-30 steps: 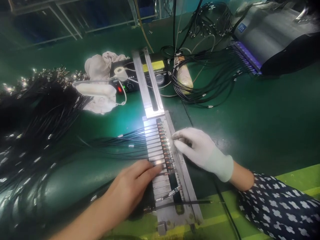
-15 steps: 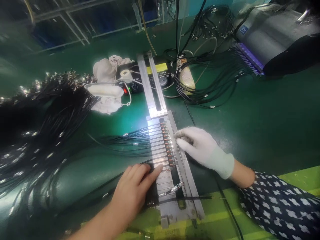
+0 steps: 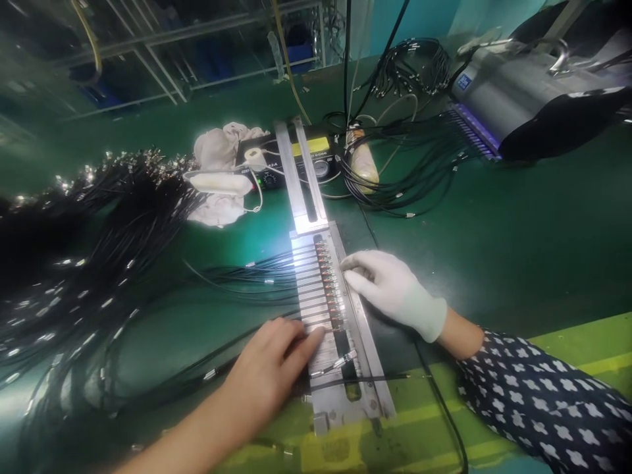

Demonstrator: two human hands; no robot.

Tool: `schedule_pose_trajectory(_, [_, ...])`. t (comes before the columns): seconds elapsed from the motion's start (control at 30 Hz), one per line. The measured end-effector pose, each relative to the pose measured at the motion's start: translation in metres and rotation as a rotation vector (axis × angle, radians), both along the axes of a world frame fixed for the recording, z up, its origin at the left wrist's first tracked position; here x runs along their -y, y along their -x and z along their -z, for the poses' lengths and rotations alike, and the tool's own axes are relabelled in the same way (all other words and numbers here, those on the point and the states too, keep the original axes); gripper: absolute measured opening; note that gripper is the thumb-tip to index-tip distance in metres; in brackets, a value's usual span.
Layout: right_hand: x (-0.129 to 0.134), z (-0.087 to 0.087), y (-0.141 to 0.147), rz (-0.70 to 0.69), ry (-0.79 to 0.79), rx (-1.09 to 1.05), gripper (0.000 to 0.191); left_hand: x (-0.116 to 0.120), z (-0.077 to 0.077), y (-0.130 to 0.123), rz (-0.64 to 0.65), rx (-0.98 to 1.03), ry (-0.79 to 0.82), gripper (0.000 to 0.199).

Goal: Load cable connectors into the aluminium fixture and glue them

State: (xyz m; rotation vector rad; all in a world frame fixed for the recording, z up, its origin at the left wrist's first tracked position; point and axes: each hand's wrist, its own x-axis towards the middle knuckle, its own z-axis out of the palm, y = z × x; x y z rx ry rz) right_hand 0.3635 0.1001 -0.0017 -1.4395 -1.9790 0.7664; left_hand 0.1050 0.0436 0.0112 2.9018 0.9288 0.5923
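A slotted metal fixture (image 3: 363,322) lies on the green work surface, with a row of black cables (image 3: 276,270) entering from the left and small copper-coloured ends lined up in its channel. My left hand (image 3: 269,355), bare, rests at its lower left edge, fingers curled around a black cable and thumb tip on the slots. My right hand (image 3: 390,286), in a white glove, touches the right rail with thumb and forefinger pinched; what lies between them is hidden. Nearer me, a silvery connector (image 3: 344,360) and a loose black cable (image 3: 365,379) lie across the fixture.
A large bundle of black cables (image 3: 133,217) spreads at the left. Behind the fixture stand a black control box (image 3: 326,170), a white cloth (image 3: 214,148) and a wrapped bottle-like object (image 3: 364,161). A grey machine with purple light (image 3: 523,92) sits at the back right.
The view has shifted slightly. My left thumb has moved a little along the slots, while my right hand stays at the right rail.
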Motion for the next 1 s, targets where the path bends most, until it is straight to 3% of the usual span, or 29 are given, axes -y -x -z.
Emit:
schedule_pose_trajectory(0.23, [-0.002, 0.000, 0.000, 0.003, 0.003, 0.003, 0.012, 0.001, 0.007, 0.001, -0.035, 0.008, 0.160, 0.035])
schedule_pose_trajectory(0.5, [-0.001, 0.001, -0.001, -0.015, 0.019, 0.001, 0.013, -0.002, 0.005, 0.003, -0.079, 0.064, 0.417, 0.034])
schedule_pose_trajectory(0.6, [-0.001, 0.001, -0.001, -0.013, 0.009, 0.001, 0.012, -0.004, 0.007, 0.003, -0.069, 0.073, 0.381, 0.033])
schedule_pose_trajectory(0.77, [-0.002, 0.001, -0.001, -0.011, -0.003, -0.001, 0.012, -0.008, 0.011, -0.001, 0.077, 0.077, 0.239, 0.033])
schedule_pose_trajectory(0.87, [-0.001, 0.002, -0.001, -0.009, 0.001, 0.002, 0.012, 0.000, 0.016, 0.000, -0.012, 0.121, 0.216, 0.033])
schedule_pose_trajectory(1.0, [-0.002, 0.002, -0.001, -0.004, 0.008, 0.000, 0.011, 0.011, 0.022, 0.005, -0.098, 0.072, 0.240, 0.047])
